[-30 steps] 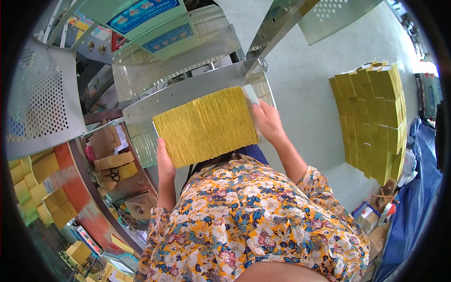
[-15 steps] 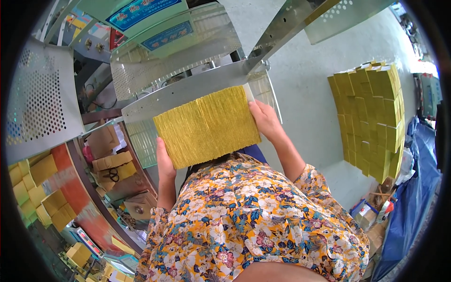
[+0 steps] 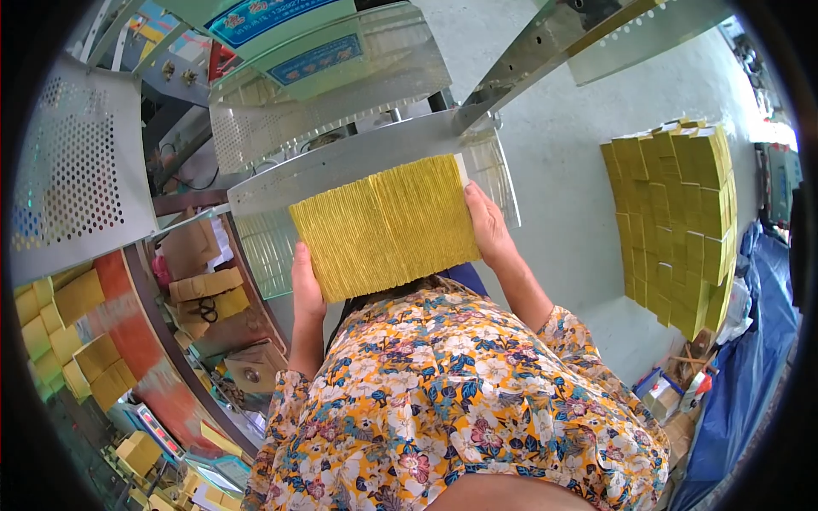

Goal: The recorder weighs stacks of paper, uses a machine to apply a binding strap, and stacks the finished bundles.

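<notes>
Between my two hands is a thick block of gold paper sheets (image 3: 388, 226), its ridged edges facing up and a white end showing at the right. My left hand (image 3: 307, 281) presses against the block's left end, thumb along the side. At the opposite end my right hand (image 3: 490, 226) grips, thumb up by the white face. The fingers beneath are hidden. Just beyond the block lies the curved metal plate (image 3: 341, 162) of a machine; I cannot tell whether the block touches it.
A clear plastic guard (image 3: 341, 85) and a perforated metal panel (image 3: 77, 162) stand ahead and left. Black scissors (image 3: 204, 310) lie on a cluttered shelf at left. A large stack of gold paper blocks (image 3: 673, 221) stands on the floor at right, near a blue tarp (image 3: 733, 375).
The view has shifted slightly, so the surroundings sit a little further right. Both hands still hold the gold block, which looks slightly more level.
</notes>
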